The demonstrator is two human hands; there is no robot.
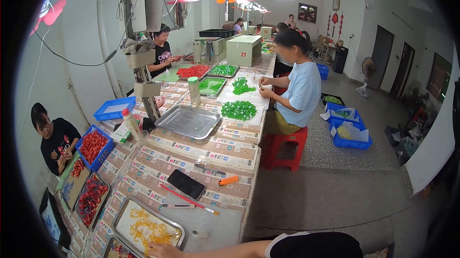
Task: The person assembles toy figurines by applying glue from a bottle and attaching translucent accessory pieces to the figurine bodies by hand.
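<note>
My right hand (165,250) reaches in from the lower edge to the near side of a metal tray (178,229). Its fingertips are at the translucent yellow pieces (152,229) spread in that tray. The picture's edge and rim cut off most of the fingers, so whether they grip a piece cannot be told. My left hand is out of view. Beyond the tray lie a craft knife (177,205), a red-handled brush (189,199), a black phone (186,184) and an orange lighter (229,180). A small pale bottle (200,233) lies on the grey mat (220,219).
Trays of red pieces (92,199) and a blue bin (102,156) stand left, before a seated person (57,143). Further up are a bare metal tray (188,121), a white bottle (132,123) and green piles (238,110). Another person (302,90) sits on a red stool (287,150).
</note>
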